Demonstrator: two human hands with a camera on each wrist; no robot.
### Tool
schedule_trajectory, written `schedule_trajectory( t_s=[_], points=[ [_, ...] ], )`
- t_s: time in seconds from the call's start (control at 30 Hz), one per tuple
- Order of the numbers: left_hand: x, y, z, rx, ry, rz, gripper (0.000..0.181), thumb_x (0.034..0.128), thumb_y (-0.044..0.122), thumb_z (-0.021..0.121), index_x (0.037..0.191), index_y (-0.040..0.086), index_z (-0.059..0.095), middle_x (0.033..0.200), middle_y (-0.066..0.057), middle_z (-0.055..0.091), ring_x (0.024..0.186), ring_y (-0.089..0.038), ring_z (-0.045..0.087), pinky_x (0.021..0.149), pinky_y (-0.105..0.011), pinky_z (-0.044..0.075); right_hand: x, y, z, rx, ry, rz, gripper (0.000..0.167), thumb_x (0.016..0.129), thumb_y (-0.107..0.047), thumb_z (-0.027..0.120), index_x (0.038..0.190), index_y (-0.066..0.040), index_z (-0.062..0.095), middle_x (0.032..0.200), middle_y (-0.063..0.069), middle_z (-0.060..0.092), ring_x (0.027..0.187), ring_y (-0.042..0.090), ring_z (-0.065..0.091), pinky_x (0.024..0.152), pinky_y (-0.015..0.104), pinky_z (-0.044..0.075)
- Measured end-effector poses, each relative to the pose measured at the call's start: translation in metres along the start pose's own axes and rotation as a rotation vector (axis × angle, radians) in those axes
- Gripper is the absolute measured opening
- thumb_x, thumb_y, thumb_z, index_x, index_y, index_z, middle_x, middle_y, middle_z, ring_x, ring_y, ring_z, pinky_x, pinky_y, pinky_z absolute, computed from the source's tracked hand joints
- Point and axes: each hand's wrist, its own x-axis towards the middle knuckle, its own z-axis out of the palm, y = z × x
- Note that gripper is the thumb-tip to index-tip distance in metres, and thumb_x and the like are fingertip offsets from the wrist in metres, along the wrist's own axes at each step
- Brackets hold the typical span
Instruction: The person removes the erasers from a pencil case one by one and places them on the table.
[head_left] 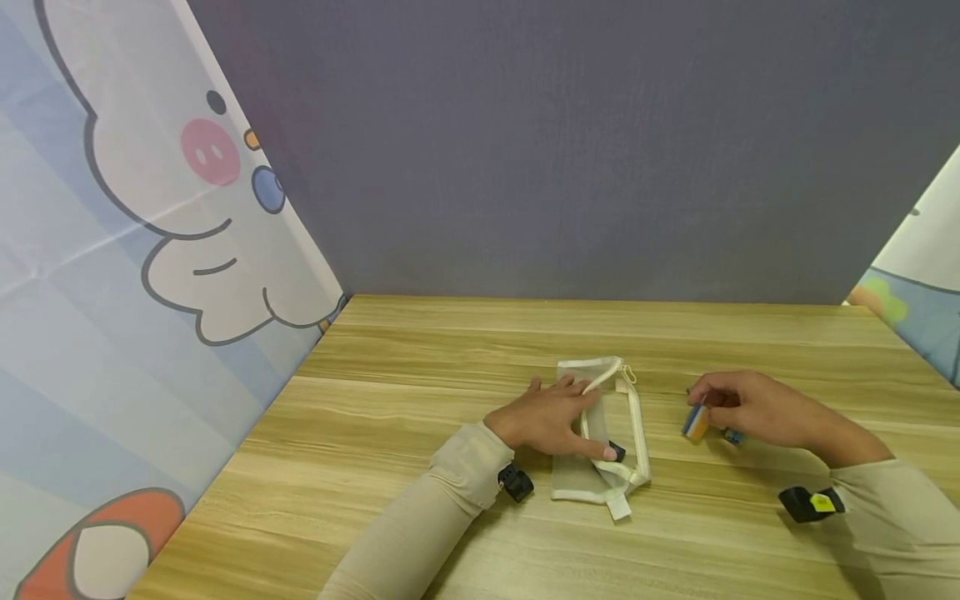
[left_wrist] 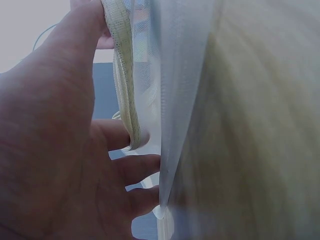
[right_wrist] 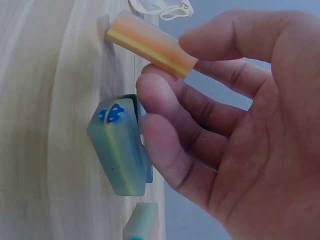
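Observation:
A white mesh zip pouch (head_left: 637,425) lies on the table with its mouth spread apart. Across its left side rests my left hand (head_left: 551,417), fingers spread and fairly straight, touching the zipper edge (left_wrist: 125,85) and the mesh. A small dark object (head_left: 617,452) shows by the left thumb at the pouch mouth; its kind is unclear. To the right of the pouch, my right hand (head_left: 757,408) pinches an orange eraser (right_wrist: 150,45) with a yellow stripe between thumb and fingers. Just below those fingers is a teal block (right_wrist: 117,150) with a blue dotted bow.
Another pale green and pink block (right_wrist: 142,222) sits near the teal one in the right wrist view. The wooden table (head_left: 420,358) meets a grey panel (head_left: 570,150) at the back. A printed cartoon curtain (head_left: 112,333) hangs along the left side.

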Motion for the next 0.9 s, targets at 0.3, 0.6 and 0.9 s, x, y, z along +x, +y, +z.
schedule_trajectory(
  t_s=[0.3, 0.6, 0.9],
  points=[
    [-0.0001, 0.0000, -0.0001, -0.001, 0.003, 0.004, 0.098, 0.0854, 0.080, 0.052, 0.162, 0.030, 0.017, 0.166, 0.001, 0.014, 0.153, -0.024, 0.004, 0.117, -0.062, 0.003, -0.0007, -0.0015, -0.0006, -0.078, 0.038, 0.035, 0.024, 0.099, -0.001, 0.060, 0.121, 0.004, 0.066, 0.092, 0.000, 0.065, 0.072, 0.003, 0.055, 0.057, 0.026, 0.048],
    [0.0000, 0.0006, -0.0001, -0.001, 0.000, 0.000, 0.098, 0.0855, 0.080, 0.052, 0.162, 0.030, 0.016, 0.166, 0.002, 0.013, 0.153, -0.024, 0.004, 0.117, -0.062, 0.003, -0.0008, 0.0001, 0.0000, -0.089, 0.055, 0.055, 0.023, 0.100, -0.003, 0.060, 0.121, 0.002, 0.065, 0.095, 0.001, 0.065, 0.072, 0.004, 0.056, 0.057, 0.026, 0.048],
    [-0.0001, 0.0013, -0.0005, 0.004, 0.003, -0.003, 0.098, 0.0855, 0.080, 0.052, 0.162, 0.030, 0.017, 0.166, 0.000, 0.014, 0.153, -0.024, 0.005, 0.117, -0.062, 0.004, -0.0018, -0.0026, -0.0006, -0.063, 0.068, 0.103, 0.023, 0.102, -0.010, 0.059, 0.121, 0.002, 0.065, 0.100, 0.003, 0.068, 0.074, 0.007, 0.062, 0.059, 0.028, 0.051]
  ],
)
